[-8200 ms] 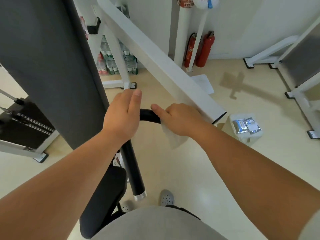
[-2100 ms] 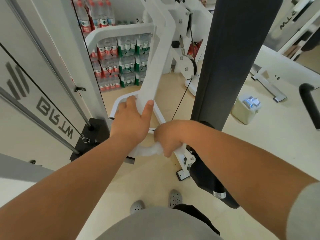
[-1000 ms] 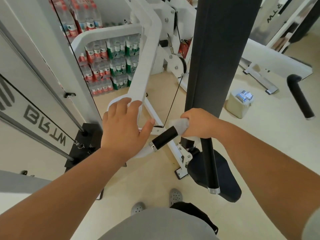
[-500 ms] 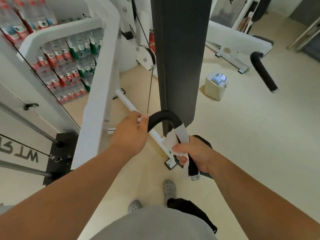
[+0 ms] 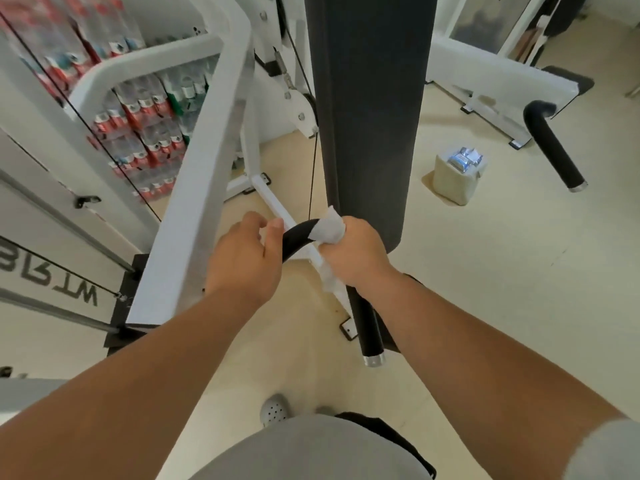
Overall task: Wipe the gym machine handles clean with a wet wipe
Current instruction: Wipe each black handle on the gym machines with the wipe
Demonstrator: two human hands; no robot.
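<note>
gripping: right hand is closed round the bend of the curved black foam-covered machine handle, with the crumpled white wet wipe pressed between palm and foam
wipe position: bunched at the top of the fist, toward the left hand; a loose tail hangs out below the fist, beside the handle's straight lower part
left hand: left hand sits on the upper end of the same handle, fingers curled over it, thumb near the black foam; whether it clamps tight or just rests, cannot tell
handle layout: arcs from the left hand over to the right fist, then runs down to a silver metal end cap
nearby: tall dark grey upright pad just behind the right fist; white painted steel frame bar beside the left hand
second handle: another black foam handle well apart at right, untouched
floor: small cream-coloured bin with silvery packets on top, near that handle
hidden: foam under the right fist is covered; wipe's extent inside the palm not visible
blurred: stacked water bottles at left are smeared, labels unreadable
cut off: both forearms run out of frame at the bottom
</note>
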